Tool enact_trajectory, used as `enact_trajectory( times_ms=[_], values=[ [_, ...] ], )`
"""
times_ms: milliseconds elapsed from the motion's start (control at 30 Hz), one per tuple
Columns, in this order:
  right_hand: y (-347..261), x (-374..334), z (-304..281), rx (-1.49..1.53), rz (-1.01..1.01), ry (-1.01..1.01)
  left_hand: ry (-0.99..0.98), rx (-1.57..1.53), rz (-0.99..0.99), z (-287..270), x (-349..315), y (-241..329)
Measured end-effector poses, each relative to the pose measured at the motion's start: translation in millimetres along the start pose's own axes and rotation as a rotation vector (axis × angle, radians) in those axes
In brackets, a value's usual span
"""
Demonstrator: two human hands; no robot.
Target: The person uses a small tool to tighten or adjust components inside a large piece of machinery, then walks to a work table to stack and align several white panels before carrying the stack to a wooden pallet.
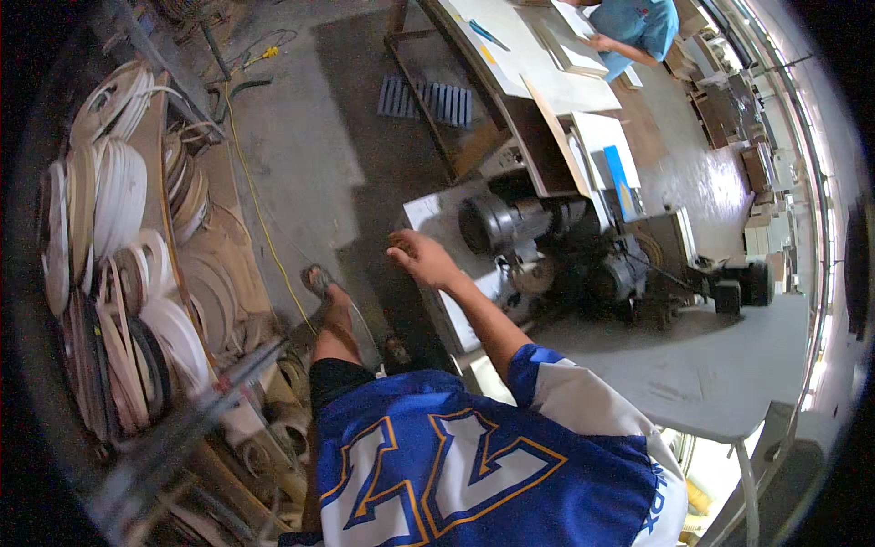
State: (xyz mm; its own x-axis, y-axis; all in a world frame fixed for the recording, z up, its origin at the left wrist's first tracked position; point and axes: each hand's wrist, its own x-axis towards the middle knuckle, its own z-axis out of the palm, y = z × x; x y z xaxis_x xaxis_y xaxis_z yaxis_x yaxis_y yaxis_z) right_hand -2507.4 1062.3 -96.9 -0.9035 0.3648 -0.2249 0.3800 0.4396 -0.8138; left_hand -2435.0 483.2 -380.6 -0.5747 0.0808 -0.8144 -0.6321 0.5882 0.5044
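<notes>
This is a workshop: coiled strips crowd the left side, a black motor sits amid machinery, pale boards lie on a bench, and a yellow cord crosses the grey floor.

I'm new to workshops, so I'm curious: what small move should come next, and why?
Perhaps draw the right hand back slightly: it appears empty, and a black motor stands to its right; whether that runs, I can't tell.
</notes>
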Motion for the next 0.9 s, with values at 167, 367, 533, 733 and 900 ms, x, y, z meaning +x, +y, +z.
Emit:
enact_trajectory(
  times_ms=[167,367,533,733,900],
  values=[
    [19,91,-8,-0.033,0.211,0.056,-0.130,-0.114,0.028,17,105,109],
    [106,88,41,-0.294,0.503,-0.127,-0.067,-0.138,0.077,-61,264,276],
    [141,33,53,0.194,0.720,-0.258,-0.134,-0.659,0.121,-155,365,497],
    [143,109,85,0.187,0.895,-0.078,0.015,-0.353,0.231,-173,437,708],
    [157,288,81,-0.139,0.598,0.057,-0.198,-0.114,0.217,-155,497,757]
  ],
)
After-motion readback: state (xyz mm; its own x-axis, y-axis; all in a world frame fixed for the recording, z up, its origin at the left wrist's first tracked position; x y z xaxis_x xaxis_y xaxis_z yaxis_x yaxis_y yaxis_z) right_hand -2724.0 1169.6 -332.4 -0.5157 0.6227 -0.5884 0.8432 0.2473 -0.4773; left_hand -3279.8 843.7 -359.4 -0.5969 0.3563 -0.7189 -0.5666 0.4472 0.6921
